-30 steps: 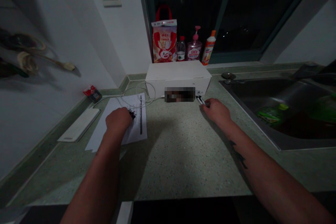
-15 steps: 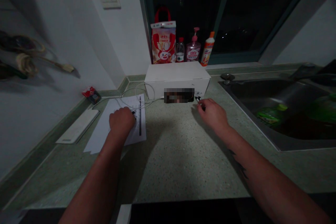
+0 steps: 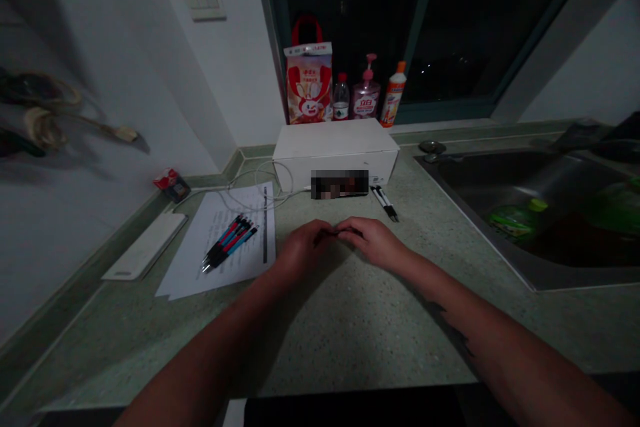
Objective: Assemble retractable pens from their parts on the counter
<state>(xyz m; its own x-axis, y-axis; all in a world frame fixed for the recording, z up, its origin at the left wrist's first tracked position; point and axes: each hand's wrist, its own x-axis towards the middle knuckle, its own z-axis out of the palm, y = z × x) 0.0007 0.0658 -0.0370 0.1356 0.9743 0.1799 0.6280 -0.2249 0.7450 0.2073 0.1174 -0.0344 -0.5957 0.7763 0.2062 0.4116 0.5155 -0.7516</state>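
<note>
Over the middle of the counter [image 3: 325, 327] my left hand [image 3: 304, 247] and my right hand [image 3: 374, 240] meet at the fingertips. Both have their fingers drawn together; whether anything small is between them is hidden. Left of my left hand, several pens [image 3: 230, 243] in blue, red and black lie bunched on printed paper sheets [image 3: 257, 247]. Beyond my right hand, white pens with black ends [image 3: 384, 202] lie side by side near a white box [image 3: 340, 143]. A phone-like dark object [image 3: 340, 185], its face blurred out, leans against the box.
A white cable [image 3: 295, 197] loops from the dark object towards a white flat board [image 3: 145, 247] on the left. A sink [image 3: 500, 240] holding a green bottle [image 3: 520, 220] is at the right. Behind the box stand a red bag [image 3: 309, 83] and several bottles [image 3: 367, 97].
My left hand has left the pens on the paper and moved right. My right hand has let go of the white pens and come left and nearer. The hands now touch.
</note>
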